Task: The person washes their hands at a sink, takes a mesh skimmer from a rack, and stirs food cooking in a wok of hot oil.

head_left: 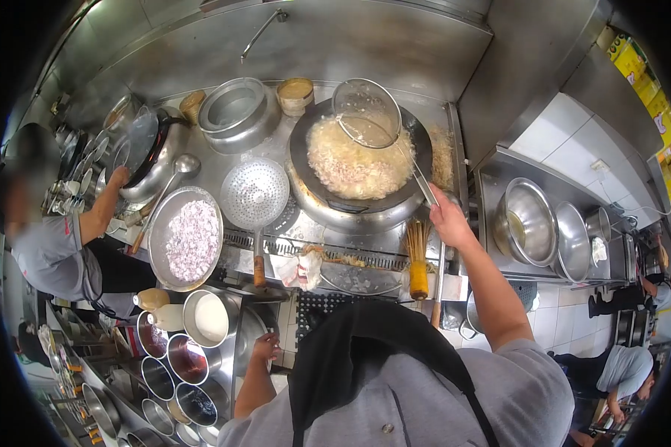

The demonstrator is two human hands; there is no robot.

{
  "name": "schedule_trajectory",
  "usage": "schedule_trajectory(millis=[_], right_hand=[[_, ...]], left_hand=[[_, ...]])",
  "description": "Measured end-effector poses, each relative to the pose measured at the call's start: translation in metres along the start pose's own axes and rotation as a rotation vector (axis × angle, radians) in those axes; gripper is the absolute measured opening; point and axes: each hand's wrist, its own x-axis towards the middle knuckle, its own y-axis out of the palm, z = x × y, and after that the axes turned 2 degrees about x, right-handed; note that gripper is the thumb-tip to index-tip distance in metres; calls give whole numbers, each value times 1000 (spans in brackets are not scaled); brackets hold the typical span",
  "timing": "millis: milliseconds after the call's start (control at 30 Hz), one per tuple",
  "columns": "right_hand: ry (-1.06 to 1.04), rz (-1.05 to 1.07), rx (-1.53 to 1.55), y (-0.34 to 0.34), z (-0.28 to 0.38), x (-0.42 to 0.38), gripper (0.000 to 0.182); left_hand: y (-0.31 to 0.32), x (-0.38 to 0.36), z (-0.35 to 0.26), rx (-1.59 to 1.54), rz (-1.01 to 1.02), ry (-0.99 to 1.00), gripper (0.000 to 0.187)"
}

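My right hand (449, 217) is closed on the handle of a wire mesh strainer (367, 113), whose basket is over the far side of a large wok (298, 141). Pale, chopped food (354, 167) bubbles in foamy liquid in the wok. My left hand (266, 347) hangs low beside the counter's front edge, near a bowl of white powder (206, 318); its fingers look curled, and nothing shows in them. Left of the wok lies a perforated ladle (254, 194) with a wooden handle. Beyond it, a metal bowl holds pinkish chopped pieces (192, 240).
A bamboo brush (417, 261) stands at the stove's front edge, and a cloth (301, 269) lies left of it. Steel bowls (528, 222) occupy the right counter. Sauce pots (188, 359) stand lower left. A co-worker (60, 249) works at the left; other people are at the lower right.
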Motion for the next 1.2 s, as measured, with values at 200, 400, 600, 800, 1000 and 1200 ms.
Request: schedule_trajectory(millis=[200, 400, 600, 800, 1000, 1200], right_hand=[[42, -70, 125, -6, -34, 8, 49], [221, -348, 27, -29, -68, 31, 49], [17, -199, -109, -43, -33, -24, 53], [57, 129, -296, 9, -27, -25, 67], [11, -14, -203, 67, -6, 68, 64], [-94, 18, -241, -4, 49, -12, 63]], left_hand=[[15, -10, -18, -52, -29, 38, 35], [30, -28, -14, -33, -52, 69, 33], [19, -22, 42, 90, -61, 52, 40], [25, -74, 24, -78, -35, -182, 55], [12, -25, 21, 60, -92, 4, 35], [6, -18, -12, -166, -72, 191, 34]])
